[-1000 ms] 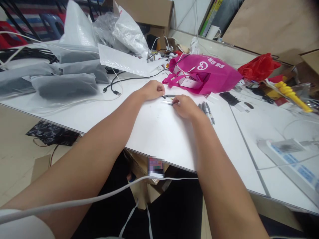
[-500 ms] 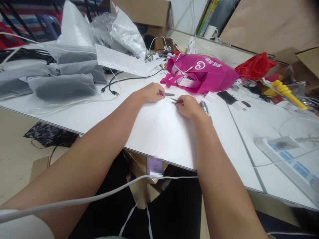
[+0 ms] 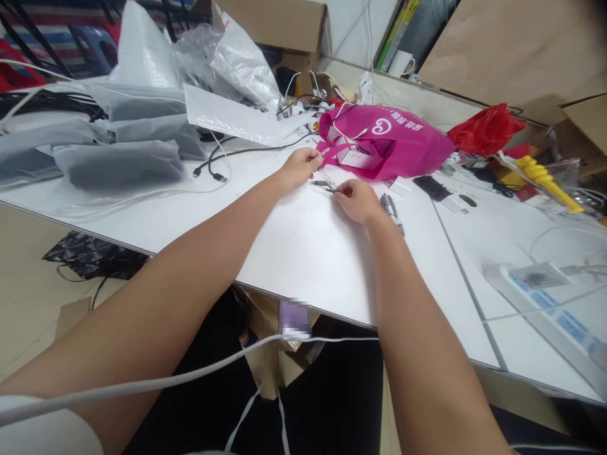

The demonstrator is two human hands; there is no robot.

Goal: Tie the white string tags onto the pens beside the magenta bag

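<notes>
My left hand is closed in a pinch at the edge of the pink bag's strap; what its fingertips hold, if anything, is too small to name. Lower and to the right, my right hand pinches a thin pen-like piece close to the white tabletop. A slim dark stick, perhaps a pen part, lies just left of those fingers. Several grey pens lie together beside my right wrist.
The pink bag lies behind my hands with a white box in its mouth. Grey plastic packages and a black cable are at left. A power strip, red plastic bag and yellow tool are at right.
My left hand has moved away from my right hand, up and slightly right to the bag's strap. My right hand has stayed almost in place with the thin piece.
</notes>
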